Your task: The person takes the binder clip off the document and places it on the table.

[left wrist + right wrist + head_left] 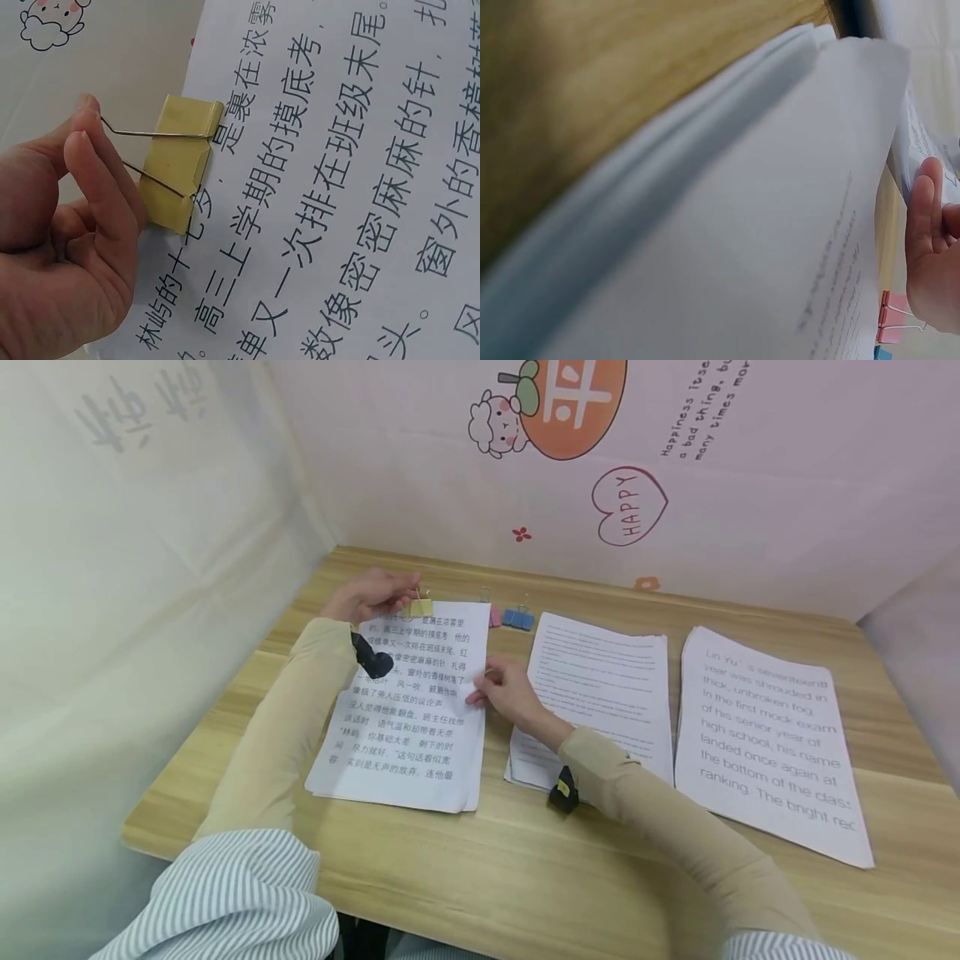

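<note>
In the head view, a stack of paper (405,718) printed with large Chinese characters lies on the left part of the table. A yellow binder clip (176,161) sits over its top edge, near the left corner. My left hand (378,592) pinches the clip's wire handles (161,136) between thumb and fingers. At the stack's right edge, my right hand (510,692) holds the paper, its fingertips on the edge. The right wrist view shows that hand (934,255) from the side, fingers along the sheets.
A pink binder clip (494,617) and a blue binder clip (518,618) lie behind the stack. Two more paper stacks lie to the right: a small-print one (600,685) under my right forearm, and a large English-print one (772,752). White printed cloth (450,502) hangs behind the wooden table (420,852).
</note>
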The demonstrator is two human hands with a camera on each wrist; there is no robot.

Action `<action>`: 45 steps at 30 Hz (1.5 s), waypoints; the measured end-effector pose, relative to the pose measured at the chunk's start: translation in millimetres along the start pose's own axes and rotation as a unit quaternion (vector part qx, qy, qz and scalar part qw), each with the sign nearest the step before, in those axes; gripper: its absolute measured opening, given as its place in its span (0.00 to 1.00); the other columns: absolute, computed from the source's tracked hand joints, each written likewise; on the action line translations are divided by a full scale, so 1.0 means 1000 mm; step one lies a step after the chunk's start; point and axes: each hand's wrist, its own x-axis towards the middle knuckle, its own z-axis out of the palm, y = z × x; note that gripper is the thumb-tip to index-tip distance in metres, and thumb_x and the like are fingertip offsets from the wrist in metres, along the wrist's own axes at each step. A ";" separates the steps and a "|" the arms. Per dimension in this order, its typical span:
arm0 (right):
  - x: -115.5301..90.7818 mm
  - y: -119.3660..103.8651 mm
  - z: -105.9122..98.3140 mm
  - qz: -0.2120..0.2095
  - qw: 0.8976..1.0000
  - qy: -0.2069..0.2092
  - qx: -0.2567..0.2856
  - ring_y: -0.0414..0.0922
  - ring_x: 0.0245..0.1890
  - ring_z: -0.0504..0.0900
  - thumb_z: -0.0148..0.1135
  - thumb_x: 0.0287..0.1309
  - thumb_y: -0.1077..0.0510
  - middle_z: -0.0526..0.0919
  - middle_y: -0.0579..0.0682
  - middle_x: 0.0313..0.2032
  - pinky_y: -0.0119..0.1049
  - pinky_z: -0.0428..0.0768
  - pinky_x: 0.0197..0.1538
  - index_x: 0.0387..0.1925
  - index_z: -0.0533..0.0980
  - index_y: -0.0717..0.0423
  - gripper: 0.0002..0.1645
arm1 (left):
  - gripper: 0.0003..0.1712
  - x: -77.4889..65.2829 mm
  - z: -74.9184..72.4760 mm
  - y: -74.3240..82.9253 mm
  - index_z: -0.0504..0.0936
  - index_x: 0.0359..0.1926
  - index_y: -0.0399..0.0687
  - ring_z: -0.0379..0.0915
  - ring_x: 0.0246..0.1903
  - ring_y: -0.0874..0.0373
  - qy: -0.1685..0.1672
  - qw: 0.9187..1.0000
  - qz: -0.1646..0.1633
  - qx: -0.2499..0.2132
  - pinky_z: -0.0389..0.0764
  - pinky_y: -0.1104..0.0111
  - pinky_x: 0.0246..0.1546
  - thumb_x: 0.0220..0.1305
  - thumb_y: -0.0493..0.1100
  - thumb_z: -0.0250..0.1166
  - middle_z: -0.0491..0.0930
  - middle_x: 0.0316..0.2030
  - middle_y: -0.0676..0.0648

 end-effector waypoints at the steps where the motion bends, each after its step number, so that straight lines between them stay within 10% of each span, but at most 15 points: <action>1: 0.000 0.000 0.000 0.000 1.000 0.001 0.000 0.47 0.32 0.86 0.50 0.64 0.66 0.83 0.65 0.40 0.35 0.85 0.39 0.53 0.71 0.62 0.16 | 0.29 0.000 0.000 0.000 0.69 0.59 0.33 0.67 0.17 0.67 0.001 1.000 0.001 -0.011 0.69 0.81 0.17 0.64 0.48 0.58 0.79 0.26 0.50; 23: 0.005 0.004 -0.002 0.079 0.995 0.023 -0.049 0.39 0.23 0.83 0.51 0.64 0.63 0.85 0.61 0.33 0.30 0.83 0.31 0.49 0.70 0.65 0.13 | 0.06 0.012 0.017 0.008 0.77 0.35 0.42 0.64 0.16 0.67 0.080 0.993 0.044 -0.075 0.67 0.82 0.16 0.66 0.39 0.56 0.75 0.22 0.51; 45: 0.004 0.009 -0.002 0.099 0.994 0.011 -0.045 0.41 0.23 0.83 0.51 0.63 0.63 0.84 0.58 0.30 0.30 0.83 0.30 0.54 0.70 0.63 0.17 | 0.15 0.036 0.038 -0.010 0.74 0.23 0.45 0.67 0.21 0.63 0.088 0.993 0.038 0.065 0.72 0.73 0.35 0.67 0.45 0.56 0.73 0.18 0.52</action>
